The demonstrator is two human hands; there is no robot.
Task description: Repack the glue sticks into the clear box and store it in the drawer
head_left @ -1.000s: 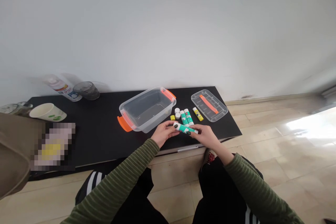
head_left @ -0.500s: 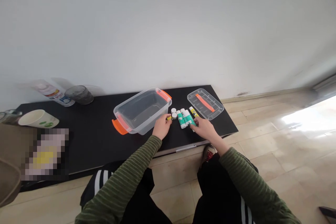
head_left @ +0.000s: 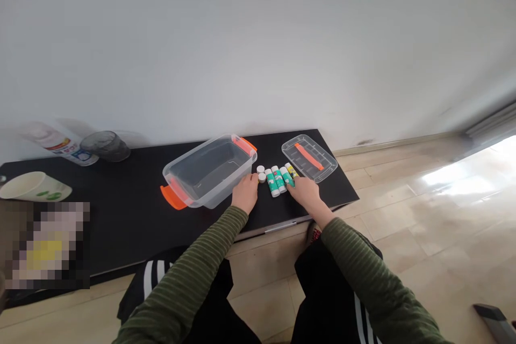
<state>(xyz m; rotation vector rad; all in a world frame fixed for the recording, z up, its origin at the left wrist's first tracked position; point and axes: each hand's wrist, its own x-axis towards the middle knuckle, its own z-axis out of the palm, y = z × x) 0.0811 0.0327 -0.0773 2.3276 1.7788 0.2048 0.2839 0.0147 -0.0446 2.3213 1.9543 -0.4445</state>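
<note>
My left hand (head_left: 245, 193) is closed by the right wall of a clear plastic box (head_left: 203, 193) with orange latches. Its fingertips pinch a white-capped glue stick (head_left: 262, 178), whose body is mostly hidden. Another white cap (head_left: 260, 170) shows just behind it. Two green-and-white glue sticks (head_left: 272, 183) lie side by side on the black table (head_left: 141, 215). To their right, my right hand (head_left: 305, 193) has its fingers closed on the near end of a third green-and-white glue stick (head_left: 286, 176). A yellow glue stick (head_left: 291, 170) lies against that one, partly covered by the hand.
A clear lid (head_left: 318, 146) with an orange handle lies at the table's right end. Toward the left stand a grey glass (head_left: 105, 146), a paper cup (head_left: 36, 187) and a spray can (head_left: 60, 142). Behind the table rises a white wall (head_left: 258, 48).
The green glue sticks, bunched before, now lie more evenly side by side, the third one close to the yellow one. My left hand stays at the white caps. The view has shifted slightly right.
</note>
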